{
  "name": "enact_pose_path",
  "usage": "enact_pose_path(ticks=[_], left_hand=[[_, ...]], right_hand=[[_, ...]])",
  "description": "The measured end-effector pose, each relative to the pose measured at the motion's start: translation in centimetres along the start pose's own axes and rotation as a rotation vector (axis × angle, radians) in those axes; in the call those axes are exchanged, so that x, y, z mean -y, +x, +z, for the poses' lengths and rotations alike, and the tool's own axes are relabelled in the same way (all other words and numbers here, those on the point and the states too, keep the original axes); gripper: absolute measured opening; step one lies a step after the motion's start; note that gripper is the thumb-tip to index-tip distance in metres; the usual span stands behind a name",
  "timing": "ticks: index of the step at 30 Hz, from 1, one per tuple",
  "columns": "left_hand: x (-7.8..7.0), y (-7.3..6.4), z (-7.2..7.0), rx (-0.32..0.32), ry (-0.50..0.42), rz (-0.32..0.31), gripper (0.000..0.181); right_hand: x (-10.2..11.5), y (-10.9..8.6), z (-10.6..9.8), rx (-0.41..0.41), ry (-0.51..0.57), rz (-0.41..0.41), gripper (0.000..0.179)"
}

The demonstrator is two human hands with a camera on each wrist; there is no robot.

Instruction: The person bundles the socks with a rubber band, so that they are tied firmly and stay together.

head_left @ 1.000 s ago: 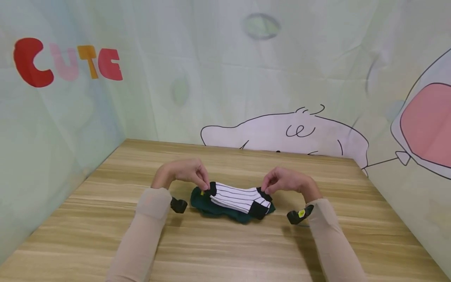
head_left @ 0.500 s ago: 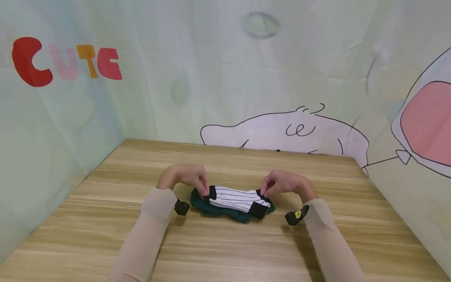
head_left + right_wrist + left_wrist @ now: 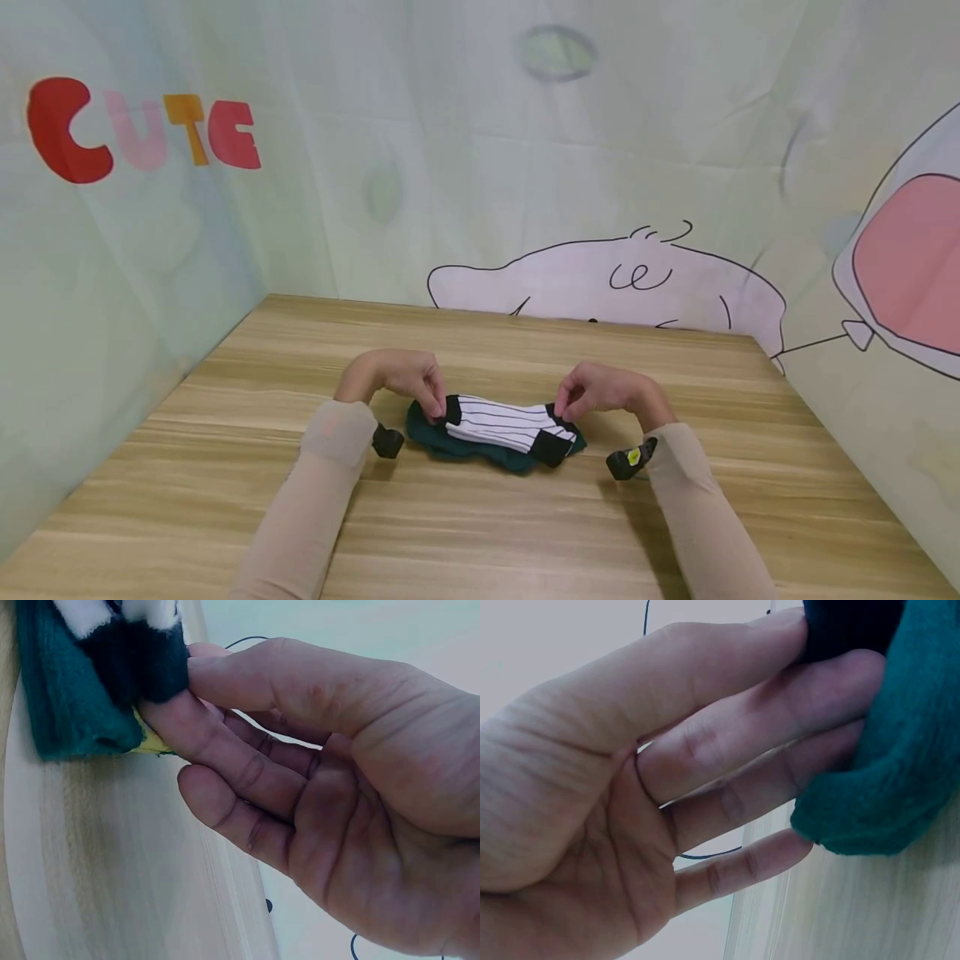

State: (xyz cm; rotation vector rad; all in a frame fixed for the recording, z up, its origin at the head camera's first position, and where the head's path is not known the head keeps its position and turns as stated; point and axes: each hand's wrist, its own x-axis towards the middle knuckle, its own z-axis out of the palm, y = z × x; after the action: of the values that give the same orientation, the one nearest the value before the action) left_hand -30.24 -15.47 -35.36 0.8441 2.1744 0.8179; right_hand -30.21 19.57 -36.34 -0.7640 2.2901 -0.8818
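Note:
A white sock (image 3: pixel 498 423) with thin black stripes and black ends and heel lies across a dark green knit piece (image 3: pixel 457 448), probably another sock, on the table. At its left black end, my left hand (image 3: pixel 401 375) pinches the fabric between thumb and fingers. My right hand (image 3: pixel 603 388) pinches the opposite black end the same way. In the left wrist view the green knit (image 3: pixel 900 795) curves past the fingertips, touching them. The right wrist view shows a yellow patch (image 3: pixel 154 740) at the green piece's edge, under the pinched black end (image 3: pixel 161 664).
A wood-grain table (image 3: pixel 480 533) extends around the socks. Printed cloth walls (image 3: pixel 375 167) enclose its back and sides. A small black device (image 3: pixel 387 442) is worn at the left wrist and another black device (image 3: pixel 630 460) at the right.
My left hand has come slightly nearer to me, lowering the striped sock's left end over the green piece. The right hand has barely shifted. Over the last half second both stay nearly still.

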Motion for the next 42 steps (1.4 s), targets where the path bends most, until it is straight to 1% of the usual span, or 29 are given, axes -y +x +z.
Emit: enact_pose_path(ticks=[10,16,22,25,28,32,35,42], left_hand=[[-0.2,-0.2,0.0,-0.001,-0.011,-0.014,0.009],[-0.2,-0.3,-0.2,-0.013,0.003,-0.014,0.010],[-0.3,-0.7,-0.5,-0.042,0.022,-0.054,0.010],[-0.3,-0.8,-0.6,-0.060,0.040,-0.071,0.009],[-0.1,-1.1,-0.7,-0.090,0.077,-0.090,0.009],[0.3,-1.8,-1.0,-0.125,0.119,-0.094,0.008],[0.6,-2.3,-1.1,-0.137,0.135,-0.093,0.008],[0.9,-3.4,-1.6,-0.179,0.193,-0.152,0.009]], right_hand=[[0.0,0.0,0.0,0.012,0.010,-0.011,0.008],[0.0,0.2,0.0,0.003,0.001,-0.004,0.008],[0.2,0.4,0.1,-0.014,-0.016,-0.012,0.006],[0.2,0.6,0.2,-0.028,-0.028,-0.018,0.006],[0.4,1.0,0.5,-0.051,-0.035,-0.028,0.007],[0.7,1.6,1.0,-0.089,-0.040,-0.053,0.007],[1.0,2.0,1.4,-0.114,-0.050,-0.073,0.007],[1.9,3.0,2.6,-0.187,-0.080,-0.131,0.005]])
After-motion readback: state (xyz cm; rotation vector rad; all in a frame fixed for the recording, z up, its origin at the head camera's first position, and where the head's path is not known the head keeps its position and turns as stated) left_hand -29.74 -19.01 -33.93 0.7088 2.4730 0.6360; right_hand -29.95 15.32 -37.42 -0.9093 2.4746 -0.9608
